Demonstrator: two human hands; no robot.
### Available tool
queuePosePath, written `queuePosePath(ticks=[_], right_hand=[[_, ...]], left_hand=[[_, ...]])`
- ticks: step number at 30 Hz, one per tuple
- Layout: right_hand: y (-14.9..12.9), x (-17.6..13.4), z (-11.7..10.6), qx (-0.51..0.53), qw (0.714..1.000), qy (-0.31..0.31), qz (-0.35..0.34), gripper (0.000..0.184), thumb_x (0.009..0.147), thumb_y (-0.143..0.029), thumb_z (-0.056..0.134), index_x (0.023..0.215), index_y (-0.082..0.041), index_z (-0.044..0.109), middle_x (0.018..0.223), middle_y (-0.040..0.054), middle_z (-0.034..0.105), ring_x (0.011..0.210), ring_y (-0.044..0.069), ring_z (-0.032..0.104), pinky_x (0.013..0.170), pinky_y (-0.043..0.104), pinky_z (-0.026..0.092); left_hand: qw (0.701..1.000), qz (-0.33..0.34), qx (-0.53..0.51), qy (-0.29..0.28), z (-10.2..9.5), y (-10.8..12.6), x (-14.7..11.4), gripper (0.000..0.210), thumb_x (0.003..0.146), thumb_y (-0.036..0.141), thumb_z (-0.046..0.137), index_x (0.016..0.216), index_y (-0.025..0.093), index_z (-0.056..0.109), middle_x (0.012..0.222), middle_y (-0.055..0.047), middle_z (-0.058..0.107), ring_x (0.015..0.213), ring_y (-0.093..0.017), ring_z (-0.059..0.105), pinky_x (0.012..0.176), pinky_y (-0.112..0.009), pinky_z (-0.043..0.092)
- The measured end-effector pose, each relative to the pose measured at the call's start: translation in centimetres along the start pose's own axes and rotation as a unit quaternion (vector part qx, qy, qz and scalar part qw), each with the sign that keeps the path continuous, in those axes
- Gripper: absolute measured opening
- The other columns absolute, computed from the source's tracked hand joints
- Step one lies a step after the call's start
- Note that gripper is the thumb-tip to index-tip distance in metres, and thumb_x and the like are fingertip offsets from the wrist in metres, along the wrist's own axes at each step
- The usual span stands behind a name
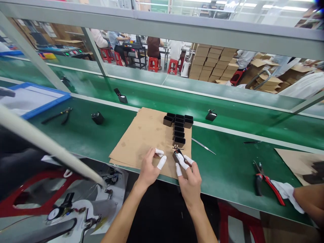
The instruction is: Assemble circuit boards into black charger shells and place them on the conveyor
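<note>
My right hand (189, 172), with white finger cots on its fingertips, grips a small black rectangular case (176, 158) with coloured wires and metal prongs at its top. Beside it my left hand (150, 165) hovers over the cardboard sheet (139, 135), its cotted thumb and fingers apart with nothing between them. Just beyond the held case, several open-topped black cases (179, 129) stand in a T-shaped group on the cardboard. A thin metal tool like tweezers (204, 146) lies to the right of the sheet.
Pliers (63, 115) and a black unit (97, 118) lie left. More black units (211, 115) sit on the green belt behind. At right, a co-worker's gloved hand (286, 192) is near red-handled pliers (265, 182). A slanted pole (55, 148) crosses the left foreground.
</note>
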State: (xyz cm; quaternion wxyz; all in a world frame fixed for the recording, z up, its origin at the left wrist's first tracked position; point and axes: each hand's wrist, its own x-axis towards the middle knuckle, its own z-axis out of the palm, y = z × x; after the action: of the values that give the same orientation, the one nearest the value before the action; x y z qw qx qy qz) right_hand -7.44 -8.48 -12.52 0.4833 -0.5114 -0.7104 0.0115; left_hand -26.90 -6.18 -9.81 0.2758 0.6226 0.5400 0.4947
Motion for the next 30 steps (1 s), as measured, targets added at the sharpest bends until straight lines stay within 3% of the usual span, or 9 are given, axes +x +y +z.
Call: queuePosePath(ticks=[7, 12, 16, 20, 23, 30], right_hand=[[-0.5, 0.7, -0.4, -0.008, 0.997, -0.067, 0.049, 0.048, 0.108, -0.024, 0.056, 0.156, -0.031, 0.054, 0.130, 0.0120, 0.061, 0.117, 0.024, 0.069, 0.097, 0.041, 0.064], [-0.5, 1.0, -0.2, -0.068, 0.991, -0.111, 0.042, 0.048, 0.108, -0.028, 0.052, 0.156, -0.033, 0.056, 0.125, 0.0134, 0.061, 0.105, 0.026, 0.068, 0.091, 0.045, 0.064], [-0.6, 1.0, -0.3, -0.076, 0.990, -0.111, 0.048, 0.047, 0.109, -0.031, 0.052, 0.156, -0.033, 0.056, 0.126, 0.0132, 0.062, 0.102, 0.026, 0.067, 0.090, 0.045, 0.064], [-0.5, 0.8, -0.5, -0.028, 0.990, -0.117, 0.067, 0.049, 0.111, -0.028, 0.048, 0.159, -0.033, 0.051, 0.138, 0.0121, 0.060, 0.117, 0.025, 0.068, 0.102, 0.044, 0.061], [-0.2, 0.5, -0.3, -0.012, 0.992, -0.109, 0.060, 0.046, 0.111, -0.025, 0.048, 0.155, -0.033, 0.056, 0.139, 0.0116, 0.060, 0.124, 0.025, 0.067, 0.107, 0.043, 0.060], [-1.1, 1.1, -0.9, 0.011, 0.999, -0.045, 0.013, 0.038, 0.107, -0.022, 0.059, 0.143, -0.030, 0.068, 0.125, 0.0103, 0.065, 0.108, 0.020, 0.074, 0.094, 0.035, 0.066]], left_hand=[[1.000, -0.008, 0.004, 0.000, 0.0, 0.0, -0.1, 0.016, 0.102, 0.038, 0.064, 0.105, 0.023, 0.064, 0.098, -0.003, 0.061, 0.094, -0.019, 0.059, 0.089, -0.034, 0.048], [1.000, -0.007, 0.001, 0.001, 0.0, -0.1, -0.2, 0.015, 0.102, 0.037, 0.064, 0.105, 0.023, 0.064, 0.099, -0.003, 0.062, 0.094, -0.019, 0.060, 0.089, -0.034, 0.049], [1.000, -0.008, 0.000, 0.003, 0.0, -0.2, -0.2, 0.016, 0.101, 0.038, 0.065, 0.105, 0.023, 0.065, 0.099, -0.004, 0.063, 0.095, -0.020, 0.061, 0.089, -0.035, 0.050], [1.000, -0.008, 0.002, 0.003, 0.1, -0.2, -0.1, 0.017, 0.101, 0.039, 0.064, 0.105, 0.023, 0.065, 0.098, -0.004, 0.063, 0.094, -0.020, 0.061, 0.089, -0.035, 0.050], [1.000, -0.007, -0.001, 0.000, 0.1, -0.1, -0.1, 0.017, 0.101, 0.039, 0.065, 0.104, 0.023, 0.064, 0.098, -0.004, 0.063, 0.093, -0.020, 0.060, 0.088, -0.034, 0.049], [1.000, -0.002, -0.003, 0.006, -0.2, 0.1, -0.1, 0.018, 0.101, 0.040, 0.065, 0.104, 0.023, 0.064, 0.099, -0.004, 0.063, 0.093, -0.020, 0.062, 0.088, -0.035, 0.050]])
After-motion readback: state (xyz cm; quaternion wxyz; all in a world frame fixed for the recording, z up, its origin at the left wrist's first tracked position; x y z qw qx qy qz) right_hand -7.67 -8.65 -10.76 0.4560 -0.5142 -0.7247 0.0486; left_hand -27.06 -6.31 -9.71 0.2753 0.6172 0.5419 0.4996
